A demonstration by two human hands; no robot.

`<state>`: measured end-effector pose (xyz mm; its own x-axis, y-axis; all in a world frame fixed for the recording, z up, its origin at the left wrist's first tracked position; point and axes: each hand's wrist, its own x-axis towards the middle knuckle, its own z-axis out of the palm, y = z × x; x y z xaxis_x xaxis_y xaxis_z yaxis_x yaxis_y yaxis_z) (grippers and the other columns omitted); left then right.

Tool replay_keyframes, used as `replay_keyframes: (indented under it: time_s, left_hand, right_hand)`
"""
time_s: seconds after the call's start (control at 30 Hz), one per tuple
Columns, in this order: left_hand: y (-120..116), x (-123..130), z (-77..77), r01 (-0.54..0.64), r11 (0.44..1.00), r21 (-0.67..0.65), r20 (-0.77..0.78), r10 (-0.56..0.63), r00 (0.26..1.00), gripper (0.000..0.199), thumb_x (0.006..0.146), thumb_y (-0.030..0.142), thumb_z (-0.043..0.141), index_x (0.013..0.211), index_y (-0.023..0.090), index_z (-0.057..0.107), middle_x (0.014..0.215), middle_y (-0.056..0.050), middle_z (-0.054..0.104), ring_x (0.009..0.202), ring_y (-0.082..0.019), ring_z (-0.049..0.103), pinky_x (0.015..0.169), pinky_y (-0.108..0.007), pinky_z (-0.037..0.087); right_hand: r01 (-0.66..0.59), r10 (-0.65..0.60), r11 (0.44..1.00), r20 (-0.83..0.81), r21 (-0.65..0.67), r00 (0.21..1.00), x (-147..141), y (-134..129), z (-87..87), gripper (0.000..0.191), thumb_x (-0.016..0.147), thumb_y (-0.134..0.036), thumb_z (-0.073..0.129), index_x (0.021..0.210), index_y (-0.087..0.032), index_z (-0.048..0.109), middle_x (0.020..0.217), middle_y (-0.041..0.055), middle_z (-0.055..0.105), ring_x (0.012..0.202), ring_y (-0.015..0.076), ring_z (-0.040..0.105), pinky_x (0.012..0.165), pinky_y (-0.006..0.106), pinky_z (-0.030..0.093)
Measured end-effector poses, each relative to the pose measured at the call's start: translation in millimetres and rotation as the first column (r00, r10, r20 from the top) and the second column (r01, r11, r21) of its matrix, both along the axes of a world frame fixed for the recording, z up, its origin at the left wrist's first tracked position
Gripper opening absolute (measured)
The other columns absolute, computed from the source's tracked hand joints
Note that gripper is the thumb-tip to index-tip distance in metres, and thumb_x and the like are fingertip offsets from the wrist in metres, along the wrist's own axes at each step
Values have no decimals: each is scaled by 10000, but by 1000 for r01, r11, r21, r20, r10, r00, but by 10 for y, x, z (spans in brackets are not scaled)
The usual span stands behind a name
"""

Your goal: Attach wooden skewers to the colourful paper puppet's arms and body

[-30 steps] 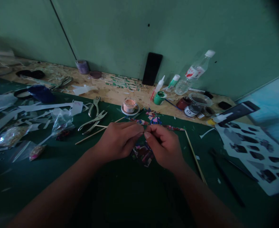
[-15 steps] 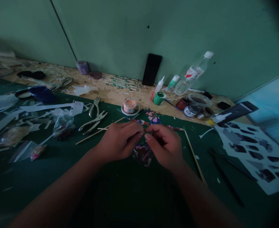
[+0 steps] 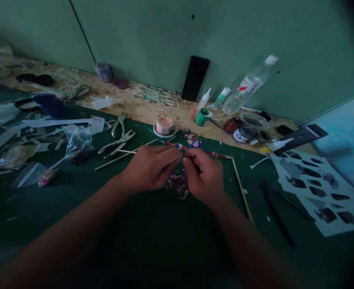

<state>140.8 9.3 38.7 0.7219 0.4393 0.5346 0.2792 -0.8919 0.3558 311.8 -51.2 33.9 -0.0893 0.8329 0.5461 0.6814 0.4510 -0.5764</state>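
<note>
My left hand (image 3: 154, 166) and my right hand (image 3: 205, 172) meet at the fingertips in the middle of the head view. Both are closed in a pinch, thumbs against the fingers. Whatever sits between the tips is too small to make out. Below and behind them lies a colourful painted cut-out figure (image 3: 180, 184) in pink, blue and dark red, partly hidden by my hands. Its upper part spreads out just beyond my fingers. A thin wooden stick (image 3: 241, 188) lies to the right of my right hand, and another stick (image 3: 110, 162) lies by my left hand.
Pliers (image 3: 118, 144) and small plastic bags (image 3: 77, 140) lie at the left among paper scraps. A jar of peach paint (image 3: 164, 125), a green paint pot (image 3: 203, 117), a plastic bottle (image 3: 249, 86) and a phone (image 3: 195, 78) stand at the back. A cut-out sheet (image 3: 321, 192) lies right.
My right hand's fingers have closed more tightly, and its tips have drawn nearer to the left hand's. The camera view has shifted slightly, so the surroundings sit a little higher or lower in the picture.
</note>
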Motion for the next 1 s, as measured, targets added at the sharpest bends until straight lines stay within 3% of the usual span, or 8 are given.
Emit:
replay_keyframes:
  time_s: [0.2,0.37,0.47,0.57,0.67,0.77,0.9,1.0]
  left_hand:
    - [6,-6,-33,-20,997,72,-25,22,999,123,858,117,445,847,167,556,735,-10,580,653,-127,533,573,-246,383]
    - [7,-7,-7,-97,995,19,-12,97,995,127,894,202,450,884,173,574,761,-13,619,643,-116,549,581,-237,396]
    - [18,-20,41,-211,977,-39,14,212,977,124,881,220,468,896,162,576,751,-11,626,603,-107,536,565,-235,390]
    - [48,-44,75,-317,945,-82,31,321,947,128,867,232,478,878,151,576,699,-3,604,560,-106,513,541,-238,372]
    - [83,-59,84,-398,911,-110,29,403,915,125,851,235,492,860,151,584,675,3,596,538,-105,499,538,-243,358]
    - [110,-63,86,-452,880,-148,21,459,888,118,843,232,501,848,151,586,670,5,597,541,-105,495,537,-244,347]
    - [130,-86,116,-392,888,-241,10,406,914,120,854,240,502,852,154,585,674,15,588,565,-99,496,545,-235,355]
    - [109,-95,165,-245,845,-474,35,297,954,140,870,275,505,838,157,572,673,17,586,558,-90,506,518,-217,378]
  right_hand:
    - [-36,34,998,-47,-57,998,5,16,-4,96,899,-201,484,882,-185,577,684,-9,597,607,122,545,591,253,398]
    - [-48,36,986,-75,-162,997,80,64,5,143,935,-284,468,935,-187,572,657,-22,577,582,117,512,580,254,384]
    - [-133,160,954,81,-268,984,143,83,43,275,856,-433,605,991,-194,583,727,-11,585,647,133,526,594,252,390]
    - [-246,365,903,327,-352,872,130,71,55,485,680,-529,756,1006,-198,618,982,62,613,918,219,553,766,320,426]
    - [-246,423,886,466,-394,777,47,40,18,383,722,-456,748,998,-211,643,1037,72,609,991,246,543,860,388,402]
    - [-240,449,870,488,-432,748,-17,23,-38,253,761,-337,733,968,-207,665,990,59,630,954,223,569,843,374,421]
    - [-301,479,855,421,-422,770,16,47,-63,181,829,-280,667,985,-196,705,972,63,666,919,191,610,811,331,469]
    - [-314,397,901,279,-299,874,112,92,-11,174,870,-277,621,994,-206,720,960,50,690,881,161,638,793,313,501]
